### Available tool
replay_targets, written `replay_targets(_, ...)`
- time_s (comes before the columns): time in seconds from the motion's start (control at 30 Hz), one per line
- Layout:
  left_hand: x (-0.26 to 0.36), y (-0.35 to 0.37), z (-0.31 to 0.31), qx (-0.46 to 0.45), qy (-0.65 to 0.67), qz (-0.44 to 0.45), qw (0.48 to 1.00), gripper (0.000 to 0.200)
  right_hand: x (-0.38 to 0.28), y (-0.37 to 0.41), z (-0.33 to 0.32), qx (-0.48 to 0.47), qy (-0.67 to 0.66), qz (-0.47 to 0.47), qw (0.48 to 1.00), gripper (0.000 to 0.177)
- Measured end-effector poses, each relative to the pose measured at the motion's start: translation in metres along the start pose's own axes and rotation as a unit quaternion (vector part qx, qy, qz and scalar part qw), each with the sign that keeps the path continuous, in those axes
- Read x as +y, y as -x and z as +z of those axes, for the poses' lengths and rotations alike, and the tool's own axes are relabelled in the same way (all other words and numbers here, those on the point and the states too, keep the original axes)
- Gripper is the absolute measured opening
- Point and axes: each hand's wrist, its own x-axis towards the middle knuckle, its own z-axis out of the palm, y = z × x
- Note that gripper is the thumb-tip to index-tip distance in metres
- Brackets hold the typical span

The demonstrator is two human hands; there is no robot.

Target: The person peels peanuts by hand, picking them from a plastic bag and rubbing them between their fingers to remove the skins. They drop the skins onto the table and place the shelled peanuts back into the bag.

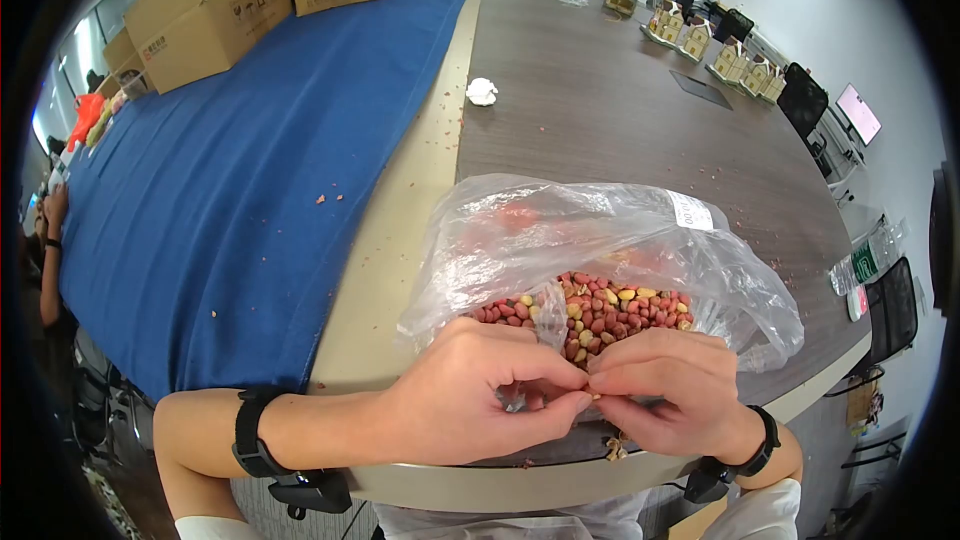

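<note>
Red-skinned and pale peanuts point(625, 310) lie in a clear plastic bag point(600, 210) near the table's front edge. Just in front of the peanuts, my left hand point(490, 390) and my right hand point(670, 390) meet, thumbs and forefingers pinched together. A tiny pale piece shows between the fingertips; it is mostly hidden, and I cannot make out what it is. Brown shell or skin scraps point(616, 445) lie below my right hand at the edge.
A blue cloth point(250, 170) covers the left side, with cardboard boxes point(215, 20) at its far end. A crumpled white tissue point(481, 92) lies beyond the bag. Small house models point(735, 60) stand far right, a bottle point(868, 258) at the right edge. Another person's arm point(50, 260) shows far left.
</note>
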Motion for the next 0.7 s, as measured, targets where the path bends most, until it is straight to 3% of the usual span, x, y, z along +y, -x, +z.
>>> replay_targets(0.7,-0.0035,0.0010,-0.0026,-0.013,0.013,-0.004,1.000,0.011,0.0012,0.0024,0.0015,-0.003,-0.037,0.031,0.999,0.017)
